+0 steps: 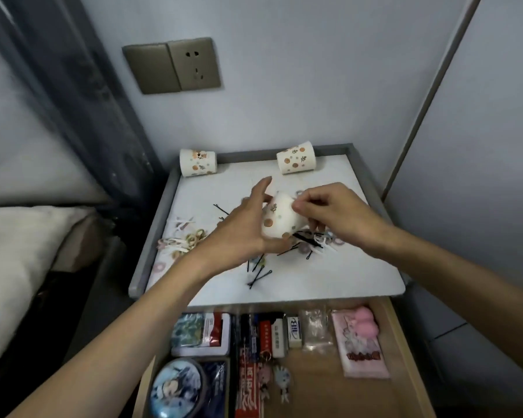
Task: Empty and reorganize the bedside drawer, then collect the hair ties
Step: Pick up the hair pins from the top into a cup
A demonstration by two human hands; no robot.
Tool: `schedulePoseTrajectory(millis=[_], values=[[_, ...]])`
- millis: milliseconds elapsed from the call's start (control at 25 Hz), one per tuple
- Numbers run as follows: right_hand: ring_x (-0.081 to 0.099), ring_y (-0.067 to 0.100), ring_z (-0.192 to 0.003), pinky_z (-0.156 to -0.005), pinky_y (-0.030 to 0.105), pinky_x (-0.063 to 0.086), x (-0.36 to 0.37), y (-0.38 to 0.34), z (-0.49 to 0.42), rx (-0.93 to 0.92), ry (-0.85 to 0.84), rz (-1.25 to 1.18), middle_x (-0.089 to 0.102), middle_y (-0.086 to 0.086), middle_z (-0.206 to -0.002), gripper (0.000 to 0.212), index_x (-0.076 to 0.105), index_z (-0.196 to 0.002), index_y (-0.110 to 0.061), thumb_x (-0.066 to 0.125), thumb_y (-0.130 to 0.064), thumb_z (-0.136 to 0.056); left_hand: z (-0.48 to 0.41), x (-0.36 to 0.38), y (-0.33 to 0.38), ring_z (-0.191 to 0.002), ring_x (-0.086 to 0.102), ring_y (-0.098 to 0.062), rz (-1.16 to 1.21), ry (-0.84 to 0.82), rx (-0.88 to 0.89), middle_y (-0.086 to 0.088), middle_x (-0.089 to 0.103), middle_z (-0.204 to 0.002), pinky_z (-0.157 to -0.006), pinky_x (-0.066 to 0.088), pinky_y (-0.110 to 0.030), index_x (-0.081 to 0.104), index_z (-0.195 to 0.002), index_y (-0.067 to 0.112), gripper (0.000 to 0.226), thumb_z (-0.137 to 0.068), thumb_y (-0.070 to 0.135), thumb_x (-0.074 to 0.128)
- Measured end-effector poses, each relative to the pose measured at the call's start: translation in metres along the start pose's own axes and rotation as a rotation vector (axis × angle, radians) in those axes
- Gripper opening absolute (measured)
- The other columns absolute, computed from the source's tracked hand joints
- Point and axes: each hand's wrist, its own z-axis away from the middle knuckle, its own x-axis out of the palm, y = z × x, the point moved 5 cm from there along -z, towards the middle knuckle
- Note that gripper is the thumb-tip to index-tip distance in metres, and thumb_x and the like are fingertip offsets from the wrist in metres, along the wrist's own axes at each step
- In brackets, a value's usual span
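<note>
My left hand (242, 227) grips a white paper cup (280, 217) with orange dots, held tilted over the white bedside table top (360, 267). My right hand (329, 212) is at the cup's mouth with its fingers curled and pinched together; what they pinch is hidden. Small pastel hair ties (191, 239) lie in a loose heap at the table's left, and a few more hair ties (334, 241) lie under my right hand. Black hairpins (258, 277) are scattered near the front. The open drawer (402, 342) below holds sorted boxes and trinkets.
Two more dotted paper cups lie on their sides at the back, one cup (197, 162) on the left, the other cup (296, 161) on the right. A bed (18, 267) stands to the left. The wall socket (172, 66) is above.
</note>
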Motion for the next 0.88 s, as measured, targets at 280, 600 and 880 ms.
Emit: schedulePoseTrajectory(millis=[280,600,880], values=[[0.062,0.002,-0.066,-0.062,0.022,0.044,0.022,0.014,0.005,-0.028,0.074,0.339,0.070,-0.007,-0.080,0.006,0.074,-0.087,-0.023,0.070,-0.024,-0.090,0.072,-0.009,-0.054,-0.105,0.055,-0.017,0.063,0.199,-0.214,0.005,0.057,-0.120,-0.085,0.048,-0.031,0.034,-0.142,0.032,0.092,-0.067,0.045,0.086],[0.064,0.013,-0.076,-0.063,0.025,0.045,-0.003,0.089,-0.024,0.203,0.225,0.540,0.069,-0.004,-0.081,0.003,0.070,-0.086,-0.021,0.072,-0.022,-0.088,0.069,-0.021,-0.062,-0.101,0.054,-0.020,0.079,0.196,-0.200,0.004,0.057,-0.113,-0.079,0.045,-0.033,0.032,-0.141,0.034,0.092,-0.067,0.052,0.083],[0.063,0.015,-0.080,-0.072,0.034,0.053,0.009,0.066,-0.027,0.088,0.180,0.731,0.070,-0.003,-0.087,0.008,0.072,-0.093,-0.019,0.071,-0.026,-0.089,0.067,-0.029,-0.057,-0.098,0.053,-0.019,0.022,0.219,-0.173,0.006,0.055,-0.107,-0.076,0.042,-0.032,0.031,-0.142,0.030,0.090,-0.070,0.048,0.083]])
